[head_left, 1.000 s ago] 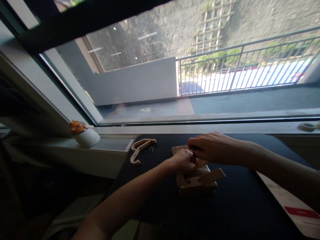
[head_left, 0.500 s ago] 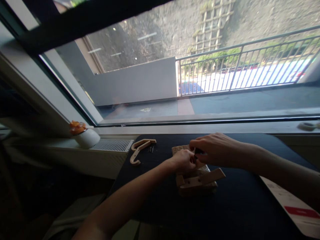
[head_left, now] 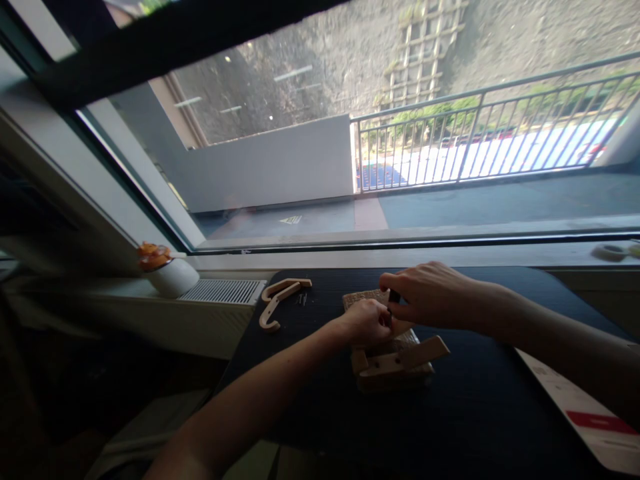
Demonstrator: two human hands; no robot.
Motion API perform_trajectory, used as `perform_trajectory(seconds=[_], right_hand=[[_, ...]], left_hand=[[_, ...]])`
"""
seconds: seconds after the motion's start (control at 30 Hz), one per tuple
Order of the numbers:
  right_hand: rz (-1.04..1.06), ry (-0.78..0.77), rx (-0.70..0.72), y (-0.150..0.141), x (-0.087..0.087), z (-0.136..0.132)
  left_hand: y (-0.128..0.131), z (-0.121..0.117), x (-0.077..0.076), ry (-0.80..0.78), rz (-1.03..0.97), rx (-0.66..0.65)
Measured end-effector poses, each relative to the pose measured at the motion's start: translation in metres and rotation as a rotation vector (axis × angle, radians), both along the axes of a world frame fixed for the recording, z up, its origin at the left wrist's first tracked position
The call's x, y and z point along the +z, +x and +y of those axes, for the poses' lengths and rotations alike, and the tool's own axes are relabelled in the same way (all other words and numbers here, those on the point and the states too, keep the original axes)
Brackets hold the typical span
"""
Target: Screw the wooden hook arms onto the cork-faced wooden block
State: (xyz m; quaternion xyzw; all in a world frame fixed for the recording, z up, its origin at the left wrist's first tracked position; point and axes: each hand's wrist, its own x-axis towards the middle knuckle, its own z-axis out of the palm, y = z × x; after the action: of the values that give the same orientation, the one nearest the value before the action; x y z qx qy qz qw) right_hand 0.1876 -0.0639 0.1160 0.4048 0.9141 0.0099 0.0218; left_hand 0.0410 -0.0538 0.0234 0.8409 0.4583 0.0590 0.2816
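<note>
1. Right hand (head_left: 433, 297): fingers and thumb bent inward, gripping a small dark piece (head_left: 395, 295), most of which is hidden by the fingers.
2. Left hand (head_left: 367, 320): fingers curled close together over the block, just beside the right fingertips; whether anything is pinched in them cannot be told.
3. Block (head_left: 359, 299): rough-surfaced, on the table beneath both hands, its middle partly covered by the left hand.
4. Near hook (head_left: 387, 365): wooden, with two dark holes, lying across the near end of the block; its straight end (head_left: 430, 351) slants up to the right.
5. Two loose hooks, upper (head_left: 275, 289) and lower (head_left: 271, 313): wooden, near the table's far left corner, well apart from the hands.
6. Screws (head_left: 303, 300): a few, thin, just right of the loose hooks.
7. Table (head_left: 310, 413): dark, rounded at the far corners, set below the window sill (head_left: 400, 257).
8. Surroundings: at left, a white pot (head_left: 173, 278) on the radiator (head_left: 230, 291); at lower right, a pale board (head_left: 590, 407) with a red band.
</note>
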Motion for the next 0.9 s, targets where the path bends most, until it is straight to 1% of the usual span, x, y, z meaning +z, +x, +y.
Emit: perform_trajectory(seconds=[0.1,0.17,0.23,0.33,0.43,0.5,0.6,0.7,0.8,0.9], right_hand=[[0.017,-0.062,0.049,0.002,0.008,0.000],[0.015,-0.091,0.045,0.002,0.008,0.000],[0.012,-0.097,0.026,0.001,0.004,0.001],[-0.017,-0.040,-0.023,-0.002,-0.003,0.002],[-0.056,0.029,-0.058,-0.004,-0.005,0.002],[-0.049,0.037,-0.041,-0.004,-0.003,0.002],[0.011,-0.017,0.029,-0.002,0.000,0.000],[0.031,-0.034,0.079,-0.001,-0.002,-0.001],[-0.009,0.029,0.065,-0.002,-0.007,-0.002],[-0.053,0.088,0.004,-0.003,-0.010,-0.003]], left_hand=[[0.000,0.002,-0.004,-0.006,0.006,0.003],[0.000,0.003,-0.005,-0.009,0.012,-0.002],[0.000,0.003,-0.005,-0.011,0.017,-0.005],[0.001,0.003,-0.005,-0.008,0.027,0.004],[0.001,0.003,-0.005,0.004,0.021,0.009],[0.000,0.003,-0.006,0.008,-0.004,0.008],[-0.001,0.002,-0.005,0.003,-0.037,-0.007],[-0.001,0.002,-0.003,-0.002,-0.005,-0.001],[0.001,0.002,-0.001,0.002,0.043,0.011],[0.002,0.002,0.001,0.013,0.066,0.017]])
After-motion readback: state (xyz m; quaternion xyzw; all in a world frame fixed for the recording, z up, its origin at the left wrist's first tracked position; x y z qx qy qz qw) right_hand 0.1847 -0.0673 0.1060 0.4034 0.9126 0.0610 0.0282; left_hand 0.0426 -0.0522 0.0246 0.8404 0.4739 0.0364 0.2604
